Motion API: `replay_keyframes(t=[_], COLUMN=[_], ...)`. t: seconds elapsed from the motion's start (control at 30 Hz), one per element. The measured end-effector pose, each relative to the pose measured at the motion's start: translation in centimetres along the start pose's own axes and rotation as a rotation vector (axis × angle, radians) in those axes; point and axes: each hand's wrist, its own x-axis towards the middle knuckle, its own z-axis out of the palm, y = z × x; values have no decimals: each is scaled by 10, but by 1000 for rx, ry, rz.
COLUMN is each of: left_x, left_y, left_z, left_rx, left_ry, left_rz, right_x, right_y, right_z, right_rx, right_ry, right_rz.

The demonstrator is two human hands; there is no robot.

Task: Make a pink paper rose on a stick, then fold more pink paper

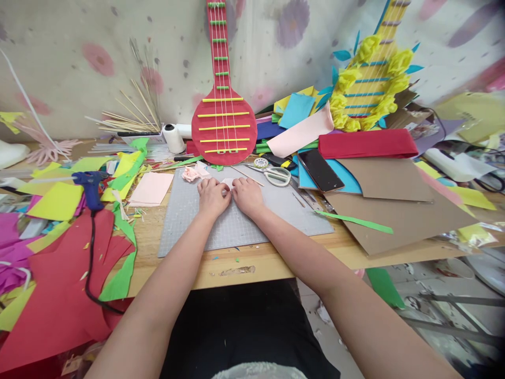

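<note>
Paper piece: a small pale pink piece of paper [228, 182] lies on the grey gridded cutting mat [236, 226], pinched between both hands near the mat's far edge.
Left hand [212, 196]: knuckles up, fingers curled down onto the paper's left side, gripping it.
Right hand [247, 195]: just beside the left, fingers bent onto the paper's right side, gripping it too.
Pink rosette: a crumpled pale pink paper flower [192, 173] sits on the mat's far left corner, near the left hand.
Scissors: grey-handled scissors [272, 173] lie just beyond the right hand.
Pink sheet: a flat pale pink sheet [151, 189] lies left of the mat.
Glue gun: a blue glue gun [90, 187] rests further left among yellow and red paper.
Phone: a black phone [320, 170] lies to the right on blue paper.
</note>
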Motion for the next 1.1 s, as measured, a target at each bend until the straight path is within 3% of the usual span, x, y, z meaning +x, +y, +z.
replay_keyframes(t=[0.27, 0.6, 1.1], left_x=[2, 2, 3], left_y=[-2, -5, -1], left_z=[2, -1, -5], left_rx=[-20, -54, -34], left_ry=[11, -63, -58], left_rz=[-19, -94, -311], right_x=[-3, -4, -4], right_y=[5, 14, 20], right_z=[2, -1, 1], right_rx=[-1, 36, 147], right_ry=[35, 37, 51], right_rz=[34, 118, 194])
